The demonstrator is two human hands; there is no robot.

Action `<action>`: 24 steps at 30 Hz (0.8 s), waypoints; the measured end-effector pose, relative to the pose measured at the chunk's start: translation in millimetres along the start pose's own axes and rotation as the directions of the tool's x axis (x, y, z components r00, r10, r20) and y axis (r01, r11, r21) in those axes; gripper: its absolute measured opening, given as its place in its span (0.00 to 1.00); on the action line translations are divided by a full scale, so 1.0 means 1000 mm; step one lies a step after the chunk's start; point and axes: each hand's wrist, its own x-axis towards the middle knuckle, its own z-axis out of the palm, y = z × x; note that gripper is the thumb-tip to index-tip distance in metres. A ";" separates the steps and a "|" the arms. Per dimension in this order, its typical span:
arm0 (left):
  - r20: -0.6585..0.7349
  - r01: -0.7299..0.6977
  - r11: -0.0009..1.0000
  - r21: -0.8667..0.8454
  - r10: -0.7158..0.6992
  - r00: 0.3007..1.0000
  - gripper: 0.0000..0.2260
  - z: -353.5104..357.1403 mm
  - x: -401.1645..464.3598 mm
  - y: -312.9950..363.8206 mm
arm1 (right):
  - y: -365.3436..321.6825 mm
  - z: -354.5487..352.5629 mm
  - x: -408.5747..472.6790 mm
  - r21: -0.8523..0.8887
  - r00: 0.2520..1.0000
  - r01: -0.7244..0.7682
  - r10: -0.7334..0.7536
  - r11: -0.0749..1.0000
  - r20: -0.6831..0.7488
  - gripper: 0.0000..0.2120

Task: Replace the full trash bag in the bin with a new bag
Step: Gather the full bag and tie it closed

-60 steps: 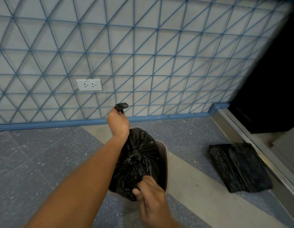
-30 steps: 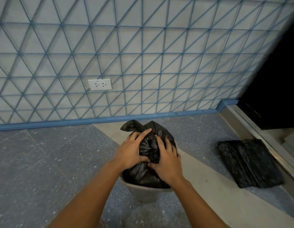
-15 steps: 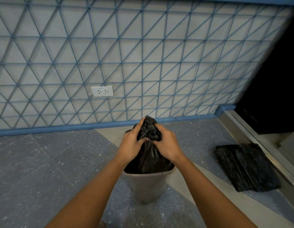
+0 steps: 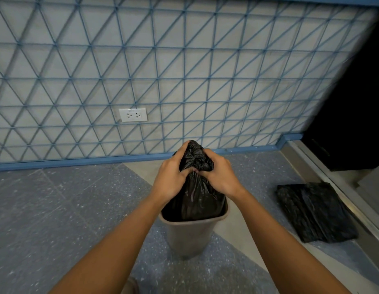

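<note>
1. Hands meet at the gathered neck of a full black trash bag: the left hand grips it from one side and the right hand from the other, fingers curled tight around the bunched plastic just below its knotted top.
2. Bag's lower half sits inside a small grey-brown bin, while its upper part rises above the rim between the two wrists.
3. Bin stands on a speckled grey floor crossed by a pale stripe, near the blue baseboard of a wall with a blue triangular lattice.
4. Folded black bag lies flat on the floor well to the right of the bin, beside a metal threshold.
5. White double socket is set low in the wall.
</note>
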 end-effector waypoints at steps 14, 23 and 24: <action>-0.176 -0.057 0.997 -0.053 0.047 0.983 0.33 -0.025 0.005 0.051 | -0.049 -0.028 0.005 0.028 0.984 0.132 -0.127 0.991 -0.125 0.20; -0.226 -0.087 0.988 -0.126 0.057 0.973 0.32 -0.039 0.010 0.073 | -0.073 -0.040 0.010 0.041 0.979 0.149 -0.142 0.988 -0.147 0.20; -0.225 -0.083 0.988 -0.128 0.053 0.973 0.32 -0.039 0.009 0.072 | -0.075 -0.040 0.011 0.034 0.981 0.143 -0.137 0.989 -0.139 0.19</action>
